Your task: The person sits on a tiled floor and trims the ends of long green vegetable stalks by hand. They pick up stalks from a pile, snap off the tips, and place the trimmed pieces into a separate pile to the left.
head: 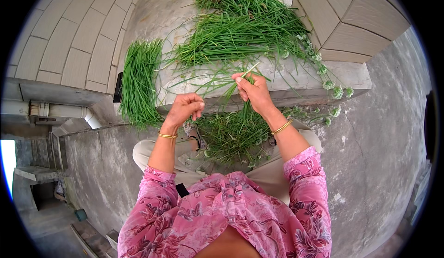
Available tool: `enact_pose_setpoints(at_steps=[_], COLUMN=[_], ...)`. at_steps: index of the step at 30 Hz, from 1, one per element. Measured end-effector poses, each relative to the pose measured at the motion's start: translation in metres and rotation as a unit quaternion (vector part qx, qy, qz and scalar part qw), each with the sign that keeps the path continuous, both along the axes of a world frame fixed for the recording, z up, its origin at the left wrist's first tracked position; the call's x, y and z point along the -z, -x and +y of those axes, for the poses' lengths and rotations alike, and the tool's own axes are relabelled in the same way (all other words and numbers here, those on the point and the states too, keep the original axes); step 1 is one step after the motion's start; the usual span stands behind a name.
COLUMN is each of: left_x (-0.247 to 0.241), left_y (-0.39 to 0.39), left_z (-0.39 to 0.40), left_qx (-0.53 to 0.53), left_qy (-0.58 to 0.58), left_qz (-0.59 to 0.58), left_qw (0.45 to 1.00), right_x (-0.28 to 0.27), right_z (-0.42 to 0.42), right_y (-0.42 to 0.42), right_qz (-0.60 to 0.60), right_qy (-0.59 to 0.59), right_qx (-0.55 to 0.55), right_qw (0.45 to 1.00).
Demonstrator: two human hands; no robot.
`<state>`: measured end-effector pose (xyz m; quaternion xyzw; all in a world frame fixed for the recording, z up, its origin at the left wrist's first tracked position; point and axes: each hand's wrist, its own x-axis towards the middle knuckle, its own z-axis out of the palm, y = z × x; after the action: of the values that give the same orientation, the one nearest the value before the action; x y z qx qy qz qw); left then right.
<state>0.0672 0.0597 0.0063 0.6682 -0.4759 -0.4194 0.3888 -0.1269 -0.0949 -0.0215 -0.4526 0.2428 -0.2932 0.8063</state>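
Note:
My right hand is closed around a few Chinese chive stalks, their pale ends up between thumb and finger. Green blades hang below that fist. My left hand is at the slab's front edge, its fingers curled in and nothing visible in them. A neat bunch of chives lies to the left, tips hanging over the edge. Farther back, a large loose pile of chives spreads over the concrete slab. Between my feet is a heap of discarded-looking greens on the ground.
White chive flower heads on long stems trail off the slab's right side. Tiled pillars flank the slab, one on the left and one on the right. A white drainpipe runs at the left. Stained concrete floor surrounds me.

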Motion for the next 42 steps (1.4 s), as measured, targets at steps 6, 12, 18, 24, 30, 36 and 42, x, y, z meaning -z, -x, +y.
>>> enact_pose_setpoints(at_steps=[6, 12, 18, 24, 30, 36, 42], left_x=[-0.014, 0.012, 0.011, 0.009, 0.003, 0.01, 0.005], left_y=[0.025, 0.043, 0.052, 0.055, 0.054, 0.045, 0.056], left_z=[0.008, -0.005, -0.01, -0.011, -0.014, -0.013, -0.016], left_qx=[0.033, -0.014, -0.042, -0.088, -0.098, -0.087, -0.101], left_qy=[0.067, 0.004, 0.081, 0.099, 0.074, 0.047, 0.024], left_qz=[-0.285, -0.034, -0.05, 0.001, 0.021, 0.056, 0.103], left_qw=[0.956, 0.999, 0.995, 0.991, 0.992, 0.993, 0.989], right_x=[-0.004, -0.006, -0.002, 0.004, 0.003, 0.002, 0.005], right_z=[0.002, 0.004, 0.005, 0.007, 0.004, 0.007, 0.011], right_y=[0.001, -0.002, 0.001, 0.001, 0.003, 0.002, 0.003], right_qz=[0.002, -0.027, -0.032, 0.021, 0.085, 0.101, 0.031], right_qy=[-0.041, -0.078, -0.001, 0.022, 0.1, 0.127, 0.003], right_qx=[-0.019, -0.029, -0.079, -0.142, -0.144, -0.138, -0.172], right_qw=[0.999, 0.996, 0.996, 0.989, 0.981, 0.977, 0.985])
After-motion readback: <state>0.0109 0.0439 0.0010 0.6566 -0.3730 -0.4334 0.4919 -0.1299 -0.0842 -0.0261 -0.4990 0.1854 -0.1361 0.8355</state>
